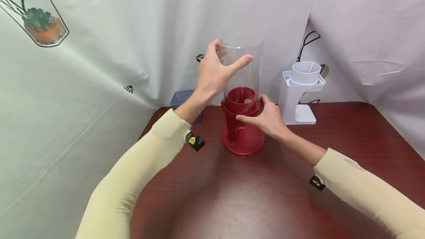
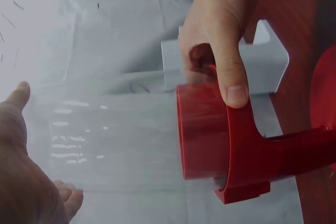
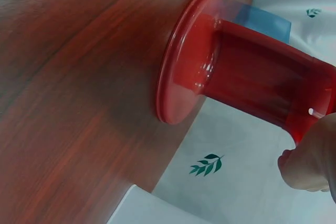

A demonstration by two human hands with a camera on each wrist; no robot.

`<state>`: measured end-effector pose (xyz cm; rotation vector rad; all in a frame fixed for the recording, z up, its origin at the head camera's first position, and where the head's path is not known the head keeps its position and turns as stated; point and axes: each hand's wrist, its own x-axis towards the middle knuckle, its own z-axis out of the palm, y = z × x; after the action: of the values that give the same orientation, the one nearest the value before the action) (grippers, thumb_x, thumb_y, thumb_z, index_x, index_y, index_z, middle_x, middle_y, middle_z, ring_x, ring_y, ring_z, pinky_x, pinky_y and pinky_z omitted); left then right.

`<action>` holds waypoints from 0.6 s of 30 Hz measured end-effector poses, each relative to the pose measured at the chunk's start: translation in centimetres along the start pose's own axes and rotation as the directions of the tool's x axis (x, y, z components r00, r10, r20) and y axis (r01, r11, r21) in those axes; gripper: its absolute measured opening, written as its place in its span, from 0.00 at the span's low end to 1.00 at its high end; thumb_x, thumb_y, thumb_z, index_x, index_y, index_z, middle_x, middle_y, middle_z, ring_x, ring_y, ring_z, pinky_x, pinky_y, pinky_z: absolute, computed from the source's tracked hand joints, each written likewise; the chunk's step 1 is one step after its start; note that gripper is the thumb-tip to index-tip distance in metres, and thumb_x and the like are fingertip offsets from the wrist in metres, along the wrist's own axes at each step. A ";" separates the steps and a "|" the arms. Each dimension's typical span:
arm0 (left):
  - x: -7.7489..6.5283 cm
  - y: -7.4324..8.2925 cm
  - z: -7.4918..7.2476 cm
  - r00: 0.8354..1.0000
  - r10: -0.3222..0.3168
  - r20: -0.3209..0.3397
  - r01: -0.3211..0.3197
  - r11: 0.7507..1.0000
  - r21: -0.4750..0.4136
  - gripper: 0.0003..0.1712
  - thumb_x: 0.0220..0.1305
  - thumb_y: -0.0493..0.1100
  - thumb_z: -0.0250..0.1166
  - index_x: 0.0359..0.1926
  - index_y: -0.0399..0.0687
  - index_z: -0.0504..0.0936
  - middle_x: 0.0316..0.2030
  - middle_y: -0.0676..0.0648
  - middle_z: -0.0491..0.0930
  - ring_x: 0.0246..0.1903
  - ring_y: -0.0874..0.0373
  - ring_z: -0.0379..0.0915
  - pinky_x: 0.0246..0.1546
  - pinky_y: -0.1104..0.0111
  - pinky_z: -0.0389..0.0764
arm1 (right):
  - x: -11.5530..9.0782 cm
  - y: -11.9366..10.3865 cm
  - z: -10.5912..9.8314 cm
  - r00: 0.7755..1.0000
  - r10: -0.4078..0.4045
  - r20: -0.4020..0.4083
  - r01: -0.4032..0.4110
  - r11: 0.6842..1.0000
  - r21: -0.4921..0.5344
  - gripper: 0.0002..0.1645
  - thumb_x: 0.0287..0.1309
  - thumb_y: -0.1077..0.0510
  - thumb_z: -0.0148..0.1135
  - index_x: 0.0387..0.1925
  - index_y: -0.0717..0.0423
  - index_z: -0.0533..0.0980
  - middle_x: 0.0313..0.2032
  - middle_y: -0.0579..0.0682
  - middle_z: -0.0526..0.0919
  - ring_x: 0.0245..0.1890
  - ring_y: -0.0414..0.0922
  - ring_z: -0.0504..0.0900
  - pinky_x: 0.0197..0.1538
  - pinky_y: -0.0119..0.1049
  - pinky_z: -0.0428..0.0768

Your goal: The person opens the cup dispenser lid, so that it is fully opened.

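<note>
A clear plastic cylinder [image 1: 246, 70] stands upright over the red stand [image 1: 244, 137], which has a round base and a ring-shaped top. My left hand [image 1: 215, 72] holds the cylinder near its upper rim, thumb on one side and fingers on the other. With my right hand [image 1: 269, 118] I grip the stand's top edge; in the left wrist view the right thumb [image 2: 231, 69] lies on the red holder. The cylinder's lower end appears to surround the inner red ring [image 2: 205, 132]. Its clear walls make the exact seating hard to see.
To the right, a white stand [image 1: 288, 100] with a white ring on top is near the back edge of the dark red wooden table [image 1: 186, 191]. A bluish translucent container [image 1: 182, 97] sits behind my left forearm. Patterned cloth [image 1: 132, 47] hangs behind and at the sides.
</note>
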<state>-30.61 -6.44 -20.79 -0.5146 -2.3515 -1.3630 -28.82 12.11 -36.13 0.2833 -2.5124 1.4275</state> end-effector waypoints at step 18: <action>-3.1 1.4 -0.1 0.997 0.053 0.052 -0.052 0.998 -0.023 0.59 0.61 0.67 0.75 0.82 0.51 0.56 0.73 0.53 0.69 0.70 0.64 0.66 0.68 0.69 0.71 | -3.2 0.2 -1.8 0.999 -0.011 0.041 0.009 0.998 0.065 0.58 0.48 0.37 0.85 0.74 0.53 0.66 0.60 0.50 0.80 0.57 0.51 0.82 0.55 0.52 0.86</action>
<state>-27.27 -6.24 -21.21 -0.6207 -2.3497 -1.3686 -25.66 13.87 -36.35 0.3402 -2.4967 1.5162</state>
